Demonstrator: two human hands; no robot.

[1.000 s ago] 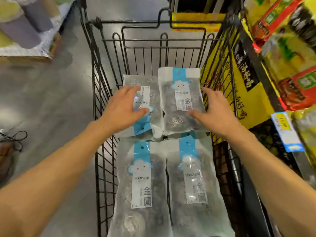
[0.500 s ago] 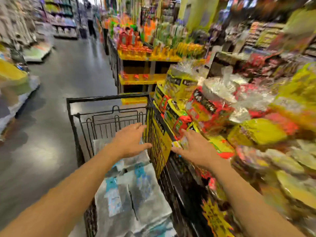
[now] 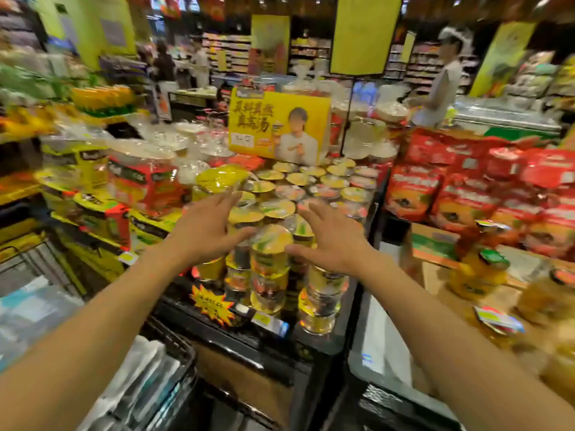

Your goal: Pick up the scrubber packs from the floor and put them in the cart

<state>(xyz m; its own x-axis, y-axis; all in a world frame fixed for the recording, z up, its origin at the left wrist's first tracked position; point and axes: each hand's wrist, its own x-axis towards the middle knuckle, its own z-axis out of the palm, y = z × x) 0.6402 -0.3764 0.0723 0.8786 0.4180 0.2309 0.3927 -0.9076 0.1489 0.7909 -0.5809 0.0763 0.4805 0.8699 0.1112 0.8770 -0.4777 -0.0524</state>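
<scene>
Both my hands are raised in front of a shelf display, holding nothing. My left hand [image 3: 208, 227] has its fingers spread and straight. My right hand [image 3: 331, 236] is spread the same way, a little lower and to the right. The black wire cart [image 3: 183, 353] shows only as a blurred rim at the bottom left. Pale scrubber packs [image 3: 146, 365] lie inside it, under my left forearm. More pale blue and white packs [image 3: 28, 309] blur at the far left edge. No pack on the floor is in view.
A display of yellow cup noodles [image 3: 270, 253] stands right behind my hands, under a yellow poster [image 3: 278, 129]. Red bags [image 3: 466, 188] fill the right shelf, jars [image 3: 479, 272] sit lower right. A person in white [image 3: 441, 85] stands at the back right.
My hands have lifted off the packs in the cart and now hang free. The view has swung up and to the right, from the cart to the shelves.
</scene>
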